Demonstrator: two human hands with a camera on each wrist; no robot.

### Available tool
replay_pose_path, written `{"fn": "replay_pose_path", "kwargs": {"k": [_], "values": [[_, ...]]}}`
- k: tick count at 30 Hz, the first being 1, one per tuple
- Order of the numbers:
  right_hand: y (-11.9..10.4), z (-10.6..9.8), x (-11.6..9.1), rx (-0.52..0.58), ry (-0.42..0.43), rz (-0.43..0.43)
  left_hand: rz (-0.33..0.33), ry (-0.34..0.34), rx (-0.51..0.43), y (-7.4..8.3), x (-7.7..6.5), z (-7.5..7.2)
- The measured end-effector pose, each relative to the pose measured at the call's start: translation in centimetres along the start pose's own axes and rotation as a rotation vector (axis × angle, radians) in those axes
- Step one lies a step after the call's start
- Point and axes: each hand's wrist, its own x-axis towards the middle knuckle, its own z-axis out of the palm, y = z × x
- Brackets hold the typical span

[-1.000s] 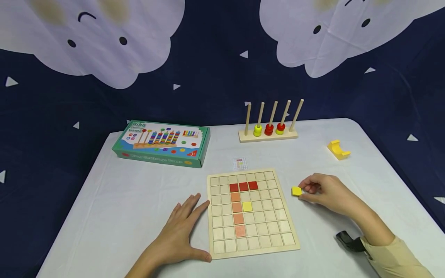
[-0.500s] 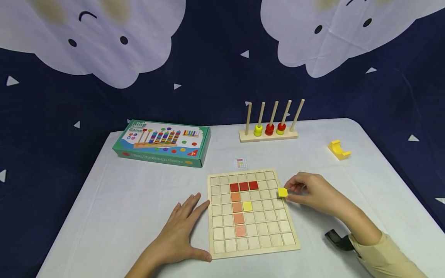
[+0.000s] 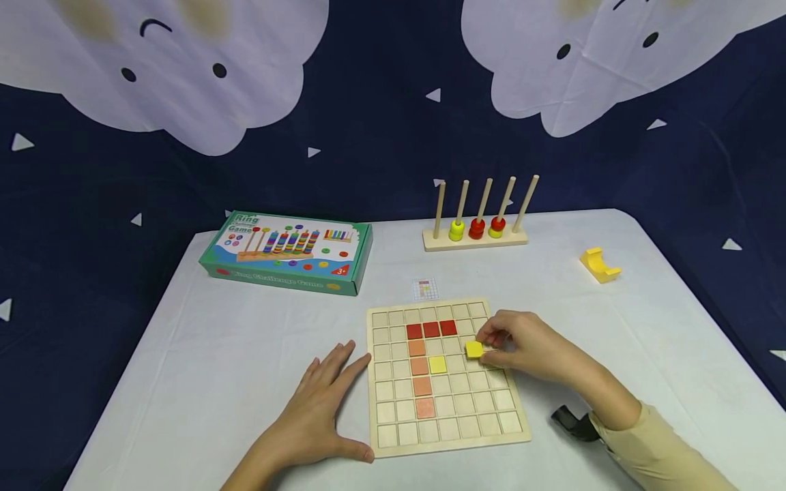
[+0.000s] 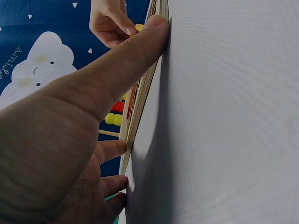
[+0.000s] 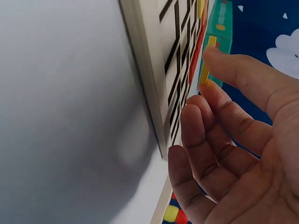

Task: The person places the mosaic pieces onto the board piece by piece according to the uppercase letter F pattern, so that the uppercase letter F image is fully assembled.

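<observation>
My right hand (image 3: 522, 344) pinches a yellow square tile (image 3: 473, 350) between thumb and forefinger; in the right wrist view that tile (image 5: 205, 67) is seen edge-on, above the board. Below lies a wooden grid board (image 3: 469, 428). Set in its cells are a row of three red tiles (image 3: 432, 329), a column of several orange to salmon tiles (image 3: 419, 366) and one yellow tile (image 3: 437, 365). Along the board's left edge my left hand (image 3: 313, 412) is spread, with thumb at the near corner and forefinger touching farther up. The left wrist view shows its thumb (image 4: 126, 58) against the board's side.
A small printed pattern card (image 3: 425, 289) lies behind the board. Farther back stand a green game box (image 3: 279, 262) and a peg rack (image 3: 475, 242) with red and yellow rings. A yellow curved block (image 3: 598, 266) sits at right. A black strap piece (image 3: 575, 424) is at the right wrist.
My right hand has carried the yellow tile leftward from the table beside the board to over its right-hand cells. The left hand has stayed put.
</observation>
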Motion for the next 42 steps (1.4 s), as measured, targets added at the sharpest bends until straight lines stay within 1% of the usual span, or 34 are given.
{"fn": "replay_pose_path", "kwargs": {"k": [6, 11, 17, 30, 42], "values": [[-0.6, 0.8, 0.5, 0.008, -0.025, -0.03, 0.01, 0.004, -0.007, 0.0, -0.1, 0.0], [-1.1, 1.3, 0.9, 0.007, -0.039, -0.016, 0.013, 0.005, -0.009, 0.1, -0.1, -0.1], [-1.6, 1.6, 1.0, -0.019, -0.051, -0.013, 0.011, -0.001, -0.01, 0.2, -0.1, 0.0], [-2.0, 2.1, 0.9, -0.106, -0.03, -0.039, 0.014, 0.006, -0.002, 0.2, -0.2, 0.0], [-2.5, 2.4, 0.9, -0.135, -0.021, -0.031, 0.012, 0.006, -0.009, 0.2, -0.2, 0.1]]}}
